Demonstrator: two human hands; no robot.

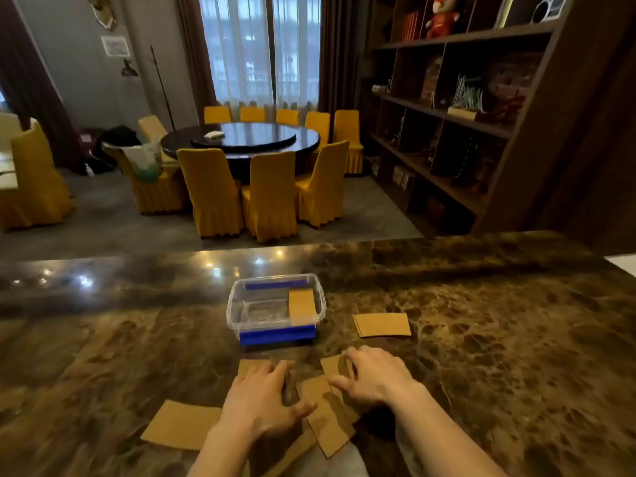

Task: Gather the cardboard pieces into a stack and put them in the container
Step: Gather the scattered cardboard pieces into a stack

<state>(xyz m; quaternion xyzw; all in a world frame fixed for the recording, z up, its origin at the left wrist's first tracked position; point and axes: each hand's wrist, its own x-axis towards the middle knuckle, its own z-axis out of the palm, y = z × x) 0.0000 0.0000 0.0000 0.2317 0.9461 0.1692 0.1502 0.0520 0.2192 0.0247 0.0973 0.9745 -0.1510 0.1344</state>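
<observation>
Head view. Left hand [263, 394] and right hand [373, 370], fingers spread, rest palm-down on loose cardboard pieces [327, 413] at the near edge of the marble counter [499, 339]; neither grips anything, as far as motion blur allows. One piece [180, 425] lies left of the hands. A small stack [382, 324] lies right of the clear container [275, 309], which holds one piece [302, 304].

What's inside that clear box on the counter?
The box holds some cardboard leaning at its right side; how many pieces cannot be told. The rest of its floor looks bare.
</observation>
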